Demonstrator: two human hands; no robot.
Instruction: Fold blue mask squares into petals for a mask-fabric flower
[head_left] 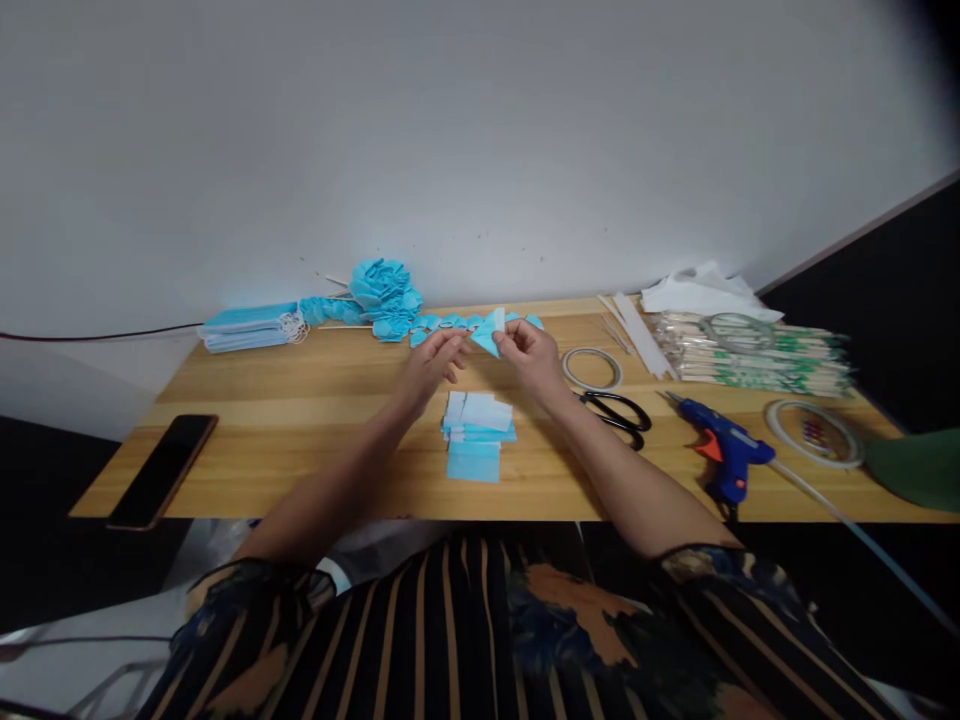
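My right hand [532, 352] pinches a light blue folded piece of mask fabric [486, 334], which has a pointed lower end and a pale strip along its upper right. My left hand [439, 358] is just left of that piece, fingers loosely bent and partly spread; whether a fingertip touches the fabric is unclear. Below both hands lies a stack of cut blue and white fabric rectangles [480, 462]. Behind the hands, a row of small folded blue pieces [448, 321] runs along the table, partly covered by my fingers.
Blue fabric flowers [384, 290] and a mask stack [251, 327] lie at back left, a phone [163, 470] at front left. Rightward are black-handled scissors [619, 415], a tape roll [592, 369], a blue glue gun [724, 445] and wrapped sticks [742, 355].
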